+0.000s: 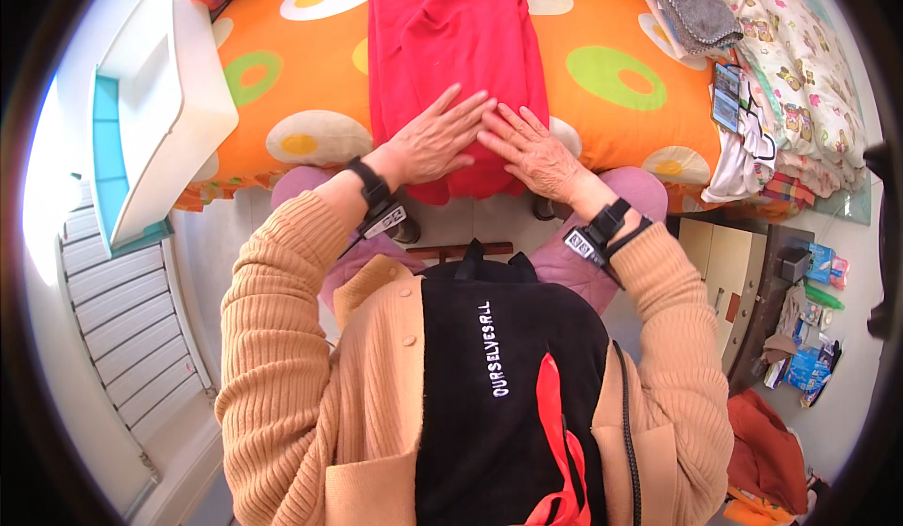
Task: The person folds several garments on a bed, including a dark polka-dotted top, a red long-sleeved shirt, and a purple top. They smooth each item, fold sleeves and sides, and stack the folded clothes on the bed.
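Note:
A long strip of folded red cloth [451,39] lies across the bed, its near end hanging a little over the edge. Flat on that cloth rests my left hand [432,138], palm down, fingers pointing up and to the right. My right hand [532,149] is also palm down, its fingertips meeting those of the left near the middle of the cloth. Neither hand grips anything. Shallow creases run through the cloth beyond my fingers. What kind of textile item it is, I cannot tell.
An orange patterned bedsheet [621,131] covers the bed. At left stands a white and teal plastic bin [197,110]. On the right lie a phone [725,96], a grey towel [688,4] and a patterned quilt [797,68]. A cabinet [726,279] stands below the bed's right side.

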`<state>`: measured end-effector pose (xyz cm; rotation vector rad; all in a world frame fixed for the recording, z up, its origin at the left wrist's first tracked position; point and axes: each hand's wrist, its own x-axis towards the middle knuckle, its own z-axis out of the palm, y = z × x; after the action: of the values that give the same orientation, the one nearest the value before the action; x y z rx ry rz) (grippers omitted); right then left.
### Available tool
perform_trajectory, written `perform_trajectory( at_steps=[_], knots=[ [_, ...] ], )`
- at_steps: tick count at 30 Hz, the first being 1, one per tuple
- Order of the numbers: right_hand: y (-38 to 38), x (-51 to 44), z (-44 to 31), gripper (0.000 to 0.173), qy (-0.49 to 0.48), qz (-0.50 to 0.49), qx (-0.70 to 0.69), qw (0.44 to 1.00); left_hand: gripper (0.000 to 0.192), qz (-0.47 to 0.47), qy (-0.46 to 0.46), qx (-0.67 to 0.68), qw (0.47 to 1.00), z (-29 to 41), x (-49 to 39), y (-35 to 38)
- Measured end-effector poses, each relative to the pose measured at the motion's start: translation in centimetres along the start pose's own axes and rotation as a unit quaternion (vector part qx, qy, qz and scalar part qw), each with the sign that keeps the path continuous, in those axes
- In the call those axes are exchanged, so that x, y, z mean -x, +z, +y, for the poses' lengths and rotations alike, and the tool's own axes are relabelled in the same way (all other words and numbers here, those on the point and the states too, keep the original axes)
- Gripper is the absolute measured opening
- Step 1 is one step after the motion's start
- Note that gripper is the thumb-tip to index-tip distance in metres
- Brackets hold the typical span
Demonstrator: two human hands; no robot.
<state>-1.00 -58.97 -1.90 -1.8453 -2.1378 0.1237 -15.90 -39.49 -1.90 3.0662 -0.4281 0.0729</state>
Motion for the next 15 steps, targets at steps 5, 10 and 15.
perform_trajectory(
  at_steps=[5,10,15],
  knots=[
    [-0.4,1.7,1.5,0.084,-0.094,-0.104,0.163,0.977,0.088,-0.114,0.056,-0.033,0.991,-1.1,7.6,-1.5],
    [-0.3,1.9,3.1,0.063,-0.167,-0.111,0.227,0.953,0.086,-0.107,0.018,-0.183,0.977,-2.6,9.4,-0.6],
    [0.9,1.4,4.2,0.06,-0.224,-0.086,0.21,0.948,0.081,-0.094,0.045,-0.214,0.971,-3.6,8.9,2.1]
  ],
)
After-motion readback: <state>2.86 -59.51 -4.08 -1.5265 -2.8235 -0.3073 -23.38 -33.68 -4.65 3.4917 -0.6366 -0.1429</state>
